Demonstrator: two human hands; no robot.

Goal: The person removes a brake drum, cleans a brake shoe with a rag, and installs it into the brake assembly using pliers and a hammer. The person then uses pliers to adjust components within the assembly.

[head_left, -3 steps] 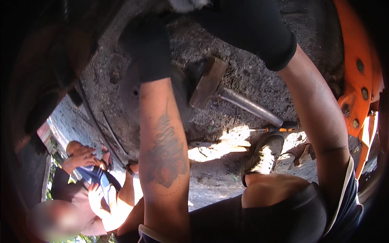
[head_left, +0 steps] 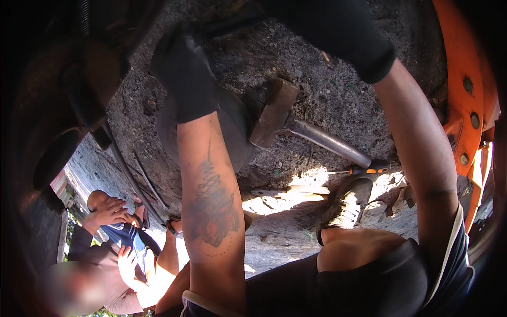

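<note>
At the far side of the ground (head_left: 338,108), in deep shade, you have both arms extended, each hand in a black glove. Your left hand (head_left: 184,66) is at far left, close to a black bar-like part (head_left: 235,24) that spans toward your right; your fingers blend into the dark, so I cannot tell how far they are closed or whether they grip it. Your right hand (head_left: 332,31) is farther right, fingers lost at the upper edge; opening and hold likewise cannot be told.

Between your forearms: a sledgehammer (head_left: 275,113) lies with its steel head to the left and its tubular handle slanting near and right. A screwdriver (head_left: 369,168) with a black and orange grip lies at the handle's end; touching or just beside, unclear. Your shoe (head_left: 349,203) is just nearer. A dark round disc (head_left: 236,132) lies partly beneath your left forearm, left of the hammer head.

Progress, judged: work appears under way at the bar-like part, with no finished result visible. Both tools are out of your hands. What is done or left at that part is hidden by gloves and shadow; the stage cannot be fixed more closely.

Surroundings: bolted orange metal frame (head_left: 465,84) at right; seated co-worker (head_left: 113,243) at near left, well apart.
</note>
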